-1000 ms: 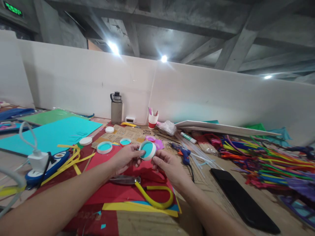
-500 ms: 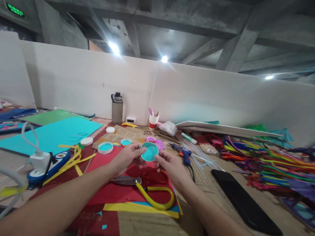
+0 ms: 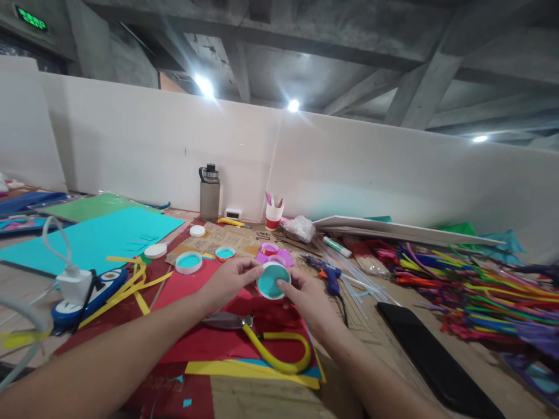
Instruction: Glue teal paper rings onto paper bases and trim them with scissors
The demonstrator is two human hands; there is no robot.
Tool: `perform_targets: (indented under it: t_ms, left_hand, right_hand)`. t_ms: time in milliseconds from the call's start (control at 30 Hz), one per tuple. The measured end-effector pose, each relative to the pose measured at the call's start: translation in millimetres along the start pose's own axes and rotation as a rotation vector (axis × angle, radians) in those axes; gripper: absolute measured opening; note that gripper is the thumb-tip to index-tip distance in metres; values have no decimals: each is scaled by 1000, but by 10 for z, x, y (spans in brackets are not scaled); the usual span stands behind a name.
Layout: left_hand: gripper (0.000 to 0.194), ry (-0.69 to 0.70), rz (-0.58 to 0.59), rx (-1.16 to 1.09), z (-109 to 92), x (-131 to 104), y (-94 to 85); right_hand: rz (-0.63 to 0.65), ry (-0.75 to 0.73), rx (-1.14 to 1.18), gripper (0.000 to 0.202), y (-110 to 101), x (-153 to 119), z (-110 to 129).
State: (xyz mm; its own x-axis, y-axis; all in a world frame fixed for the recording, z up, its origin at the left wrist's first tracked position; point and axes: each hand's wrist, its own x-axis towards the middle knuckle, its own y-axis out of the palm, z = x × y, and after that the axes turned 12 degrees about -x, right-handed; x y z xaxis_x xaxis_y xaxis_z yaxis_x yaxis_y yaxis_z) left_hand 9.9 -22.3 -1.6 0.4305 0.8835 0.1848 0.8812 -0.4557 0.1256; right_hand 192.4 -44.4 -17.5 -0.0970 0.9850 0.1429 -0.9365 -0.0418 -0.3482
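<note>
Between my two hands is a small round lid [image 3: 269, 284] with a white rim and a teal lining, its inside tilted toward me. My left hand [image 3: 236, 279] pinches its left edge between thumb and fingers. With the thumb pressed on the teal face, my right hand [image 3: 308, 297] grips it from the right. Beneath lie red paper sheets [image 3: 196, 334] and scissors with yellow handles [image 3: 279, 365]. Just left of my hands sit a white lid with blue inside [image 3: 188, 262] and a smaller red-rimmed one [image 3: 225, 254]. A pink lid [image 3: 269, 249] rests behind on purple paper.
A glue gun [image 3: 332, 279] and a black phone [image 3: 430, 355] lie to the right, with a heap of coloured pipe cleaners [image 3: 471, 285] beyond. Leftward are a power strip [image 3: 102, 288], yellow strips [image 3: 137, 273] and blue sheets [image 3: 100, 238]. A bottle [image 3: 209, 198] stands at the back.
The lid has moved slightly right and its white rim now shows more. My right thumb has shifted from its edge onto the teal face.
</note>
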Motion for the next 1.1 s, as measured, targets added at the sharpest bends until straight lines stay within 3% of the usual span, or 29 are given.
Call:
perform_targets:
  t_ms: [333,533,667,867,1100]
  left_hand:
    - [33,-26,43,-22,8,5,-8]
    - [28,-116,-50,-308,40,24,-45]
    - [27,-155,-82,-436,45,32,-55]
    - [27,-196,3,-472,38,23,-32]
    - [39,-300,43,-531,48,15,-55]
  right_hand:
    - [-133,-233,-358,17,-24,-35,27]
    - [-70,-266,-168,55,32,-86,67]
    - [-93,-279,-168,80,64,-87,56]
    - [-129,-276,-201,63,70,-69,44]
    - [-41,-211,-201,67,77,-82,9]
